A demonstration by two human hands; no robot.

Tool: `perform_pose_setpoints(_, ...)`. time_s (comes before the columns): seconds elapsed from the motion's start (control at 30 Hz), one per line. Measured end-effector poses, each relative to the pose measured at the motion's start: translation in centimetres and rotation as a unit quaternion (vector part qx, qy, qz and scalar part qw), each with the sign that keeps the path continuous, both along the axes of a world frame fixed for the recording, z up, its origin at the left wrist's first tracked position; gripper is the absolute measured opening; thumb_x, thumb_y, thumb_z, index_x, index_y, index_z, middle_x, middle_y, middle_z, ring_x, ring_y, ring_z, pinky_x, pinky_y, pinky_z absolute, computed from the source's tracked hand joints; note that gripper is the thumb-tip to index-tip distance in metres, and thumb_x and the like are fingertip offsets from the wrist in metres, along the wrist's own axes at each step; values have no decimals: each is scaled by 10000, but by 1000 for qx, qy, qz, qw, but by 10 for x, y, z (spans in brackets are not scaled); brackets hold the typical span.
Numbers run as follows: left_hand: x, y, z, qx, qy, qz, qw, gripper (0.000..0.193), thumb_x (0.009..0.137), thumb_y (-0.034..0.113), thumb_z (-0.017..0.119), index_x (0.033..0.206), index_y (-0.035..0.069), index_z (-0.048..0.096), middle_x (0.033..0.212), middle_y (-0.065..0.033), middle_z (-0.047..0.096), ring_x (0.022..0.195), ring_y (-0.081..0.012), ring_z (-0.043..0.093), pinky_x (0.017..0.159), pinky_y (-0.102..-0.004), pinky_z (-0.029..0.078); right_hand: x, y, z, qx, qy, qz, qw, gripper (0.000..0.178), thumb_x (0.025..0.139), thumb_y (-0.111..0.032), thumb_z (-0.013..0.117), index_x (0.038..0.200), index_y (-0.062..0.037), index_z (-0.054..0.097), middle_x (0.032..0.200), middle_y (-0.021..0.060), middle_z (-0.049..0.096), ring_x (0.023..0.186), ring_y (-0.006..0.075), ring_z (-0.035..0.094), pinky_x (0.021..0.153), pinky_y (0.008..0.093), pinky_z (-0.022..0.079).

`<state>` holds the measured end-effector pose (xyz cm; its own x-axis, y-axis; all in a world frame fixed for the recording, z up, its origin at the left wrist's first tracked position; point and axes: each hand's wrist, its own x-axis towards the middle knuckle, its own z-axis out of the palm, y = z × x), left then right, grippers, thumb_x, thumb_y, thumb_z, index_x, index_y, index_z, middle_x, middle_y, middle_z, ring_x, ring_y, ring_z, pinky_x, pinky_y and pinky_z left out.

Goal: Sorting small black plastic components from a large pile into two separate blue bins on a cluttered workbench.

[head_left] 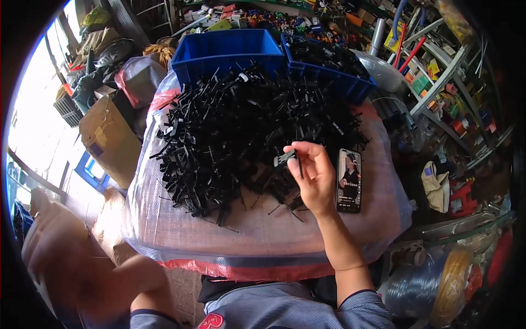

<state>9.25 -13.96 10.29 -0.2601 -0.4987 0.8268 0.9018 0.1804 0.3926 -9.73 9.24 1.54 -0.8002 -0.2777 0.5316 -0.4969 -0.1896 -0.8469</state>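
Observation:
My right hand (315, 172) is raised over the front right of the pile, its thumb and fingertips pinching a small black plastic piece (284, 159) with a thin dark stem hanging below it. Under and behind it spreads a large heap of similar black plastic pieces (219, 137), many with thin rods sticking out. Off to the left, away from the heap, my left hand (68, 257) is smeared by motion. Its fingers cannot be made out, nor whether anything is in them.
The heap lies on a sheet-covered work surface (230, 241). A phone (349, 181) with a lit screen lies right of my hand. At the back stand a blue bin (227, 49) and a second blue bin (334, 82) full of black pieces. A cardboard box (109, 140) stands left; metal shelving (438, 88) right.

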Motion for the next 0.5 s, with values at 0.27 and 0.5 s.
perform_pose_setpoints(0.27, -138, 48, -93, 79, -484, -421, 763, 239, 873, 129, 595, 1066, -12, 592, 789, -59, 633, 685, -111, 600, 661, -243, 491, 9, 4, -8, 76, 143, 40, 986, 320, 772, 135, 528, 1049, -22, 560, 1081, 154, 607, 1003, 242, 595, 841, 309, 473)
perform_pose_setpoints(0.5, -149, 53, -95, 46, -495, -433, 752, 189, 875, 81, 570, 1041, -7, 543, 921, -94, 619, 793, -174, 645, 745, -281, 524, 12, 1, -16, 15, -12, 40, 999, 157, 891, -60, 550, 1021, -19, 473, 1026, 134, 565, 947, 159, 577, 804, 265, 491)
